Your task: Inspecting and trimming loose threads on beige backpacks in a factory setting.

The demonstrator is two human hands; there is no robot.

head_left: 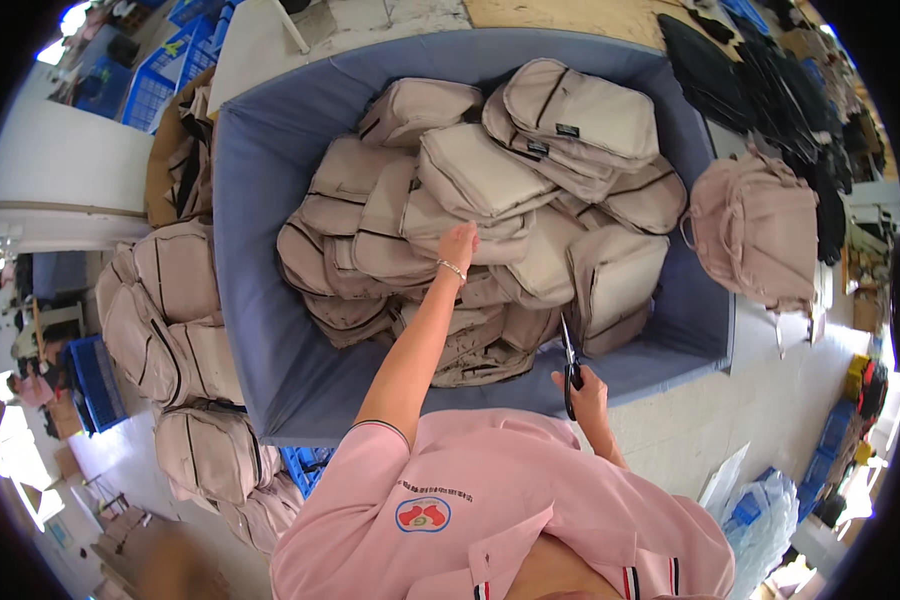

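A large grey-blue fabric bin (320, 390) in front of me holds a heap of beige backpacks (485, 170), many lying flat and overlapping. My left hand (458, 243) reaches into the middle of the heap. Its fingers are closed at the edge of one beige backpack (495, 243); the fingertips are partly hidden. Near the bin's front edge, my right hand (588, 393) grips a pair of scissors (571, 368) with black handles. The blades point away from me, beside another beige backpack (620, 285) at the right of the heap.
More beige backpacks (205, 450) are stacked outside the bin on the left. One backpack (755, 235) stands beyond its right wall. Dark fabric pieces (715, 75) lie at the far right. Blue crates (160, 80) stand at the far left, and a clear plastic bag (765, 515) at lower right.
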